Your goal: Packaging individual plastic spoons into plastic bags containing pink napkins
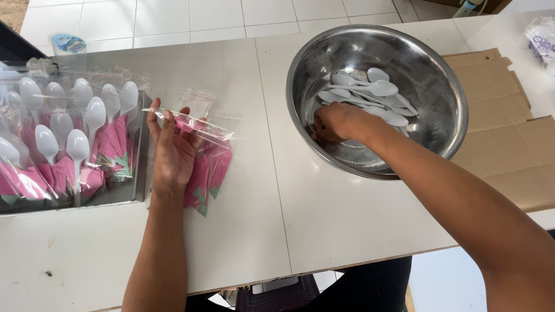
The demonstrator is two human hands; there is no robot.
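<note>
My left hand (171, 149) rests palm down on a small stack of clear plastic bags (209, 156) that hold pink folded napkins, its fingers spread over the top bag's opening. My right hand (337, 122) reaches into a large steel bowl (439, 124) and closes its fingers around the handle ends of white plastic spoons (364, 95) piled at the bowl's bottom. Whether one spoon is held fast I cannot tell.
A shallow metal tray (140, 150) at the left holds several packed bags with white spoons and pink napkins (69, 144). Flattened brown cardboard (509, 138) lies to the right of the bowl. A clear bag (543, 37) sits at the far right corner. Tiled floor lies beyond the white table (324, 219).
</note>
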